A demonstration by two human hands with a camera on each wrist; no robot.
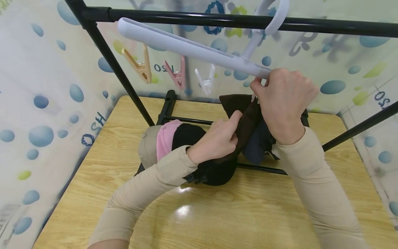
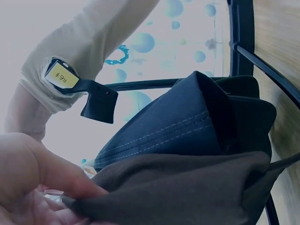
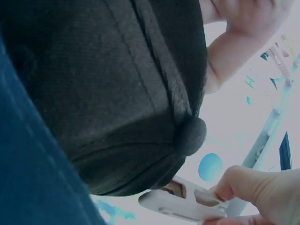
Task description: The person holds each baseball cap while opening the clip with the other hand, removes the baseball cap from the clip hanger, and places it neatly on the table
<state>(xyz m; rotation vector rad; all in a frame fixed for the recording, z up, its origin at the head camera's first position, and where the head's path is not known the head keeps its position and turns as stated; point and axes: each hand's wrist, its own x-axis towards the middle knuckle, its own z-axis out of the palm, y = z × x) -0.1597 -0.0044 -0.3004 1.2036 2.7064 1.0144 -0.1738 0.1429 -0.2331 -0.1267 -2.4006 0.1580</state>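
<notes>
My left hand [image 1: 217, 140] grips the edge of a dark brown cap [image 1: 248, 129], thumb on top of the cloth in the left wrist view. At the hanger's right side, my right hand [image 1: 286, 100] pinches a pale clothes-peg clip [image 3: 168, 206] between thumb and fingers. In the right wrist view the clip's tip is right at the cap's crown, near its fabric button [image 3: 191, 136]. The lavender hanger [image 1: 186, 46] hooks over the black top bar [image 1: 186, 19]. Beside the brown cap is a navy cap [image 2: 164, 126].
Beige [image 1: 136, 65], pink [image 1: 178, 73] and white clips [image 1: 206, 79] dangle from the hanger's left half. Below, a beige cap [image 1: 147, 147], a pink cap [image 1: 164, 138] and black caps [image 1: 217, 174] lie across the rack's lower bars on the wooden table [image 1: 248, 214].
</notes>
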